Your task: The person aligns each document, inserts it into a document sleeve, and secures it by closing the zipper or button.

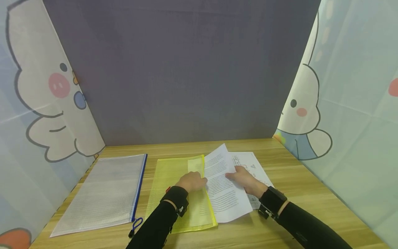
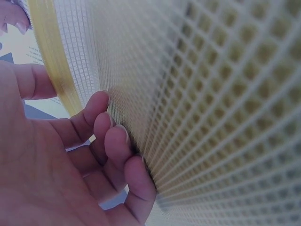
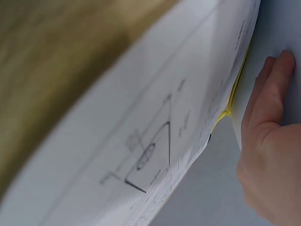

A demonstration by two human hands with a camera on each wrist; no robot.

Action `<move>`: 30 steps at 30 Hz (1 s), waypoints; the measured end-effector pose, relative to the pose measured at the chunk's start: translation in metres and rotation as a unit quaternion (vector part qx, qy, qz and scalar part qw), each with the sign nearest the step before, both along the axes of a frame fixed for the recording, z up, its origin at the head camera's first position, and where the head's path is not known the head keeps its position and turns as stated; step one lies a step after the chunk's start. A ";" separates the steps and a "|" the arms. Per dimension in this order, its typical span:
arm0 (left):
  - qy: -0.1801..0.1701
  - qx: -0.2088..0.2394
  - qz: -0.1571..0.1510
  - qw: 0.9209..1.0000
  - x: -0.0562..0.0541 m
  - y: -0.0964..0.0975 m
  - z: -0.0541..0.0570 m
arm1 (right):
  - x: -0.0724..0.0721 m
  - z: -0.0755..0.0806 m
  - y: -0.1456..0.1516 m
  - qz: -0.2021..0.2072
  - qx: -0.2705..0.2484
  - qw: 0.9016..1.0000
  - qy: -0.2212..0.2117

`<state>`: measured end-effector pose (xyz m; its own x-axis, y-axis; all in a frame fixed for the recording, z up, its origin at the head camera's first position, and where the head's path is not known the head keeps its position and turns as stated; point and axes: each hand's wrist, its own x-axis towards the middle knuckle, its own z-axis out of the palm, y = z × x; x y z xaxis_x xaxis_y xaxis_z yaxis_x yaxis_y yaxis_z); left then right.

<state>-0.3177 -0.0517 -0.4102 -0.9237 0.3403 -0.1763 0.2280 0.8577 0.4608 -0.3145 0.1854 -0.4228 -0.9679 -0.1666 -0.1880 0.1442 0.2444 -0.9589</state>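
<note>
A yellow mesh zip folder [image 1: 164, 173] lies at the middle of the table. My left hand [image 1: 191, 181] grips its right edge; in the left wrist view, curled fingertips touch the mesh beside the yellow edge strip [image 2: 59, 70]. Printed paper [image 1: 224, 204] leans at that edge, its left side right at the folder's opening. My right hand [image 1: 247, 180] holds this paper by its right side, thumb on the printed face and fingers behind. Under that hand lies a sheet with line diagrams [image 1: 253, 164], also large in the right wrist view. A pale sheet [image 1: 196, 204] shows through the folder.
On the left lies a white mesh folder [image 1: 105, 193] with a blue zip edge and a blue cord loop [image 1: 137, 223]. A grey panel [image 1: 186, 76] stands behind the wooden table [image 1: 298, 193]. Cartoon-printed curtains [image 1: 357, 121] flank both sides.
</note>
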 end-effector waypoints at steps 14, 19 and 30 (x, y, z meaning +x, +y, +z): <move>-0.001 0.001 0.018 1.000 0.000 0.001 -0.002 | 0.001 0.003 0.003 0.024 -0.001 1.000 -0.001; -0.002 0.013 0.025 1.000 0.001 0.001 -0.001 | -0.001 0.005 0.019 0.048 0.017 0.999 -0.008; -0.001 0.010 0.032 0.999 0.001 0.003 -0.001 | -0.004 0.010 0.038 0.085 0.039 0.995 -0.016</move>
